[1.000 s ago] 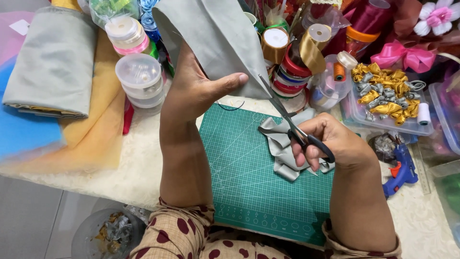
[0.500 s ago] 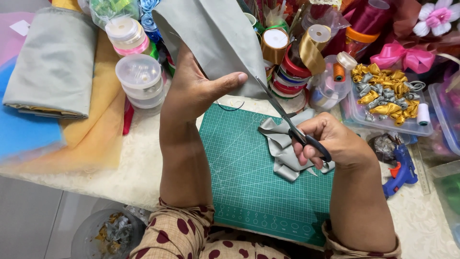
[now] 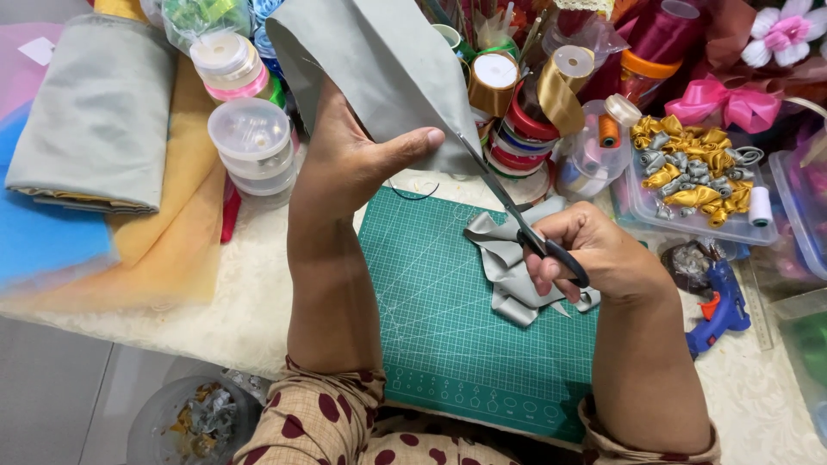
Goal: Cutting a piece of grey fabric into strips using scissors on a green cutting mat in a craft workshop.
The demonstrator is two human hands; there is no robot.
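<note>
A cluttered craft tabletop (image 3: 215, 301), covered in a pale fuzzy cloth, carries a green cutting mat (image 3: 448, 310) at its middle, and I take every place from that mat. Far left of it lies a folded grey cloth (image 3: 95, 112) on sheets of orange and blue fabric. Nearer, up and left of the mat, stands a stack of clear lidded tubs (image 3: 251, 146).

Above the mat's top edge the left hand (image 3: 349, 159) holds up a piece of grey fabric (image 3: 379, 69), its grip clamped on the lower edge with the thumb pressed across the front. The fabric hangs in the air, well clear of the mat. To cut well here, I judge the hand should keep the cloth taut and the thumb back from the cutting line.

Over the mat's right half the right hand (image 3: 594, 258) has its grip closed through the black handles of the scissors (image 3: 508, 211), the blades meeting the fabric's lower right corner just beside the thumb tip. Long, steady strokes would likely leave a cleaner edge than short snips. Under that hand a heap of grey cut strips (image 3: 508, 271) rests on the mat. Beyond the mat's top right stand ribbon spools (image 3: 525, 112); right of it lies a blue glue gun (image 3: 722, 306).
</note>
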